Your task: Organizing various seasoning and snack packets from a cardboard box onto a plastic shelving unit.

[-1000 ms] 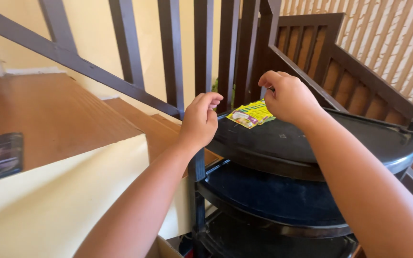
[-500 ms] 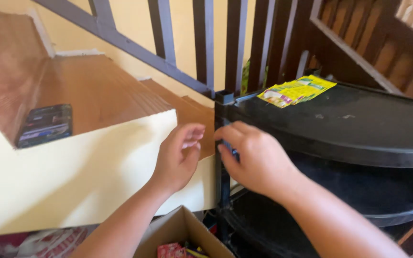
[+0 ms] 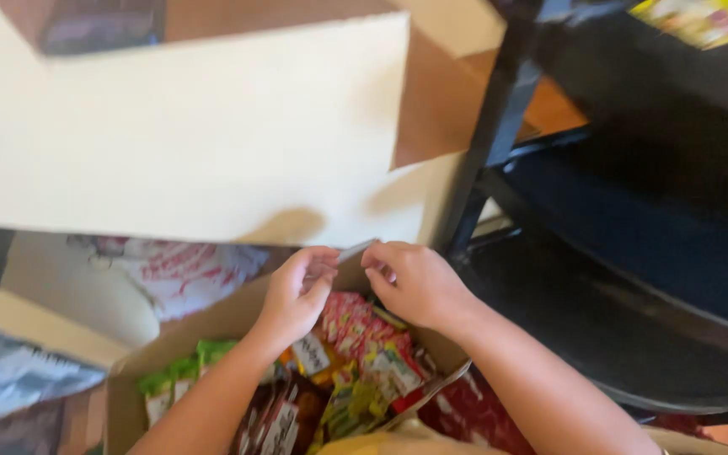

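Observation:
An open cardboard box sits low in the view, filled with several red, green and yellow snack packets. My left hand and my right hand hover just above the far side of the box, fingers curled, close together. A small flat grey edge shows between the fingertips; I cannot tell whether either hand grips it or what it is. The view is motion blurred.
A cream stair side wall fills the upper left. A black tiered plastic shelf with a black post stands at right; yellow packets lie on its top tier. A red-and-white bag lies behind the box.
Both hands dropped from the shelf post down to the open box of packets. The camera tilted downward, bringing the box into full view.

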